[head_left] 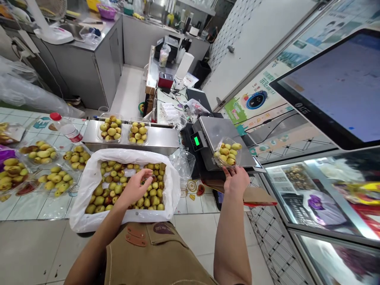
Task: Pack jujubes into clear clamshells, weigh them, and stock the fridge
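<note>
1. The left hand (135, 188) reaches down over the jujubes (118, 190), wrist bent, its grip half closed with the fingertips drawn together among the fruit; I cannot tell whether it has hold of one.
2. The right hand (236, 181) stands fingers-up, its grip partly open, with the fingertips against the near edge of a clear tub (227, 155) of jujubes on the scale (219, 130); I cannot tell whether it has a firm hold.
3. The loose jujubes fill a white plastic bag (89, 198) lying open on the tiled counter (20, 209), just in front of the person's brown apron (148, 253).
4. Beyond the bag, a steel tray (130, 143) carries two filled tubs; more packed jujubes lie to the left, near a plastic bottle (67, 128).
5. On the right stand a monitor (326, 87) and a glass display case (297, 190). Farther back, steel cabinets (80, 75) border a white-tiled floor (127, 91).
</note>
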`<action>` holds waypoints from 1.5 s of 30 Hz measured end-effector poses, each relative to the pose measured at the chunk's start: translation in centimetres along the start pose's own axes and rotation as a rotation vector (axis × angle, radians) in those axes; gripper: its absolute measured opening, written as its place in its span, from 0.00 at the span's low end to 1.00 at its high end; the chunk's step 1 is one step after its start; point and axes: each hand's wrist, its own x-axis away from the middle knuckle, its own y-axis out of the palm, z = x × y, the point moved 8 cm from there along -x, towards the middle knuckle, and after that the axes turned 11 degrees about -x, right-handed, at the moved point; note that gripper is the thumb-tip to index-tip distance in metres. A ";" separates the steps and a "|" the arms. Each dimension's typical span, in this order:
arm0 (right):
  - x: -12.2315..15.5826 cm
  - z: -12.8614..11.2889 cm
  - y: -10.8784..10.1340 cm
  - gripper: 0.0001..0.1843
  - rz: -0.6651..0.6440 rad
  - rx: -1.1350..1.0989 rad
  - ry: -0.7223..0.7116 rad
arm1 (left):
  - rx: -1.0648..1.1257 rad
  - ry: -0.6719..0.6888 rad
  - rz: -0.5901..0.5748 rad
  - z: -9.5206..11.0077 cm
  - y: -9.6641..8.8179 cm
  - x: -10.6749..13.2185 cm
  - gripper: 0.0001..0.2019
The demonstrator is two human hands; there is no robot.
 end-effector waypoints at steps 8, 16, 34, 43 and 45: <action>0.0 0.1 -1.7 0.22 0.037 0.065 0.011 | -0.097 0.035 -0.008 0.7 0.0 0.0 0.15; 0.8 -0.2 -1.7 0.24 0.001 0.208 -0.039 | -0.149 0.042 -0.001 0.7 0.0 0.1 0.14; -1.5 -6.9 12.0 0.09 -0.468 1.070 -0.501 | -0.097 0.071 0.001 1.1 -0.1 0.3 0.11; 22.3 0.7 14.3 0.18 -1.246 0.602 -0.289 | 0.738 -0.286 -0.220 0.2 2.8 0.4 0.28; 26.4 1.9 14.0 0.22 -1.369 0.547 -0.281 | 0.993 -0.361 -0.266 0.4 3.5 0.4 0.27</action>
